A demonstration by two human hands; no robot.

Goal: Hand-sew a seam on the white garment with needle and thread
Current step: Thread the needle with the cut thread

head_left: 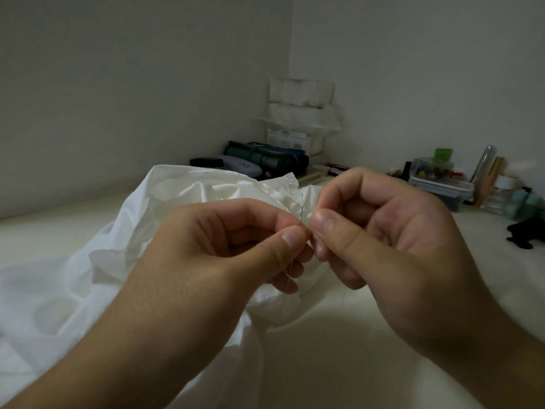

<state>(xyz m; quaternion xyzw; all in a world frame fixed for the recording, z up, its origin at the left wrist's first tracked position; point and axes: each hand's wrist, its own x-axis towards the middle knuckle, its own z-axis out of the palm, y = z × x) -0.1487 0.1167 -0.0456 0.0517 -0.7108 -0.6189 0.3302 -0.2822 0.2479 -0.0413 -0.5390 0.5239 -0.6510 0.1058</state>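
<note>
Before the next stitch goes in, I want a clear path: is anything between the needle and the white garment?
Nothing visible. The left hand pinches the needle upright, the right hand pinches close beside it, and the white garment lies directly behind and below them. A thin thread hangs from the left hand's fingers.

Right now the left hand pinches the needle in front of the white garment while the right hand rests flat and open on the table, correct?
Not quite. The left hand does pinch the needle in front of the white garment, but the right hand is not flat on the table: the head view shows it raised, fingers curled, thumb and forefinger pinched right beside the needle, seemingly on the thread, too fine to confirm.
</note>
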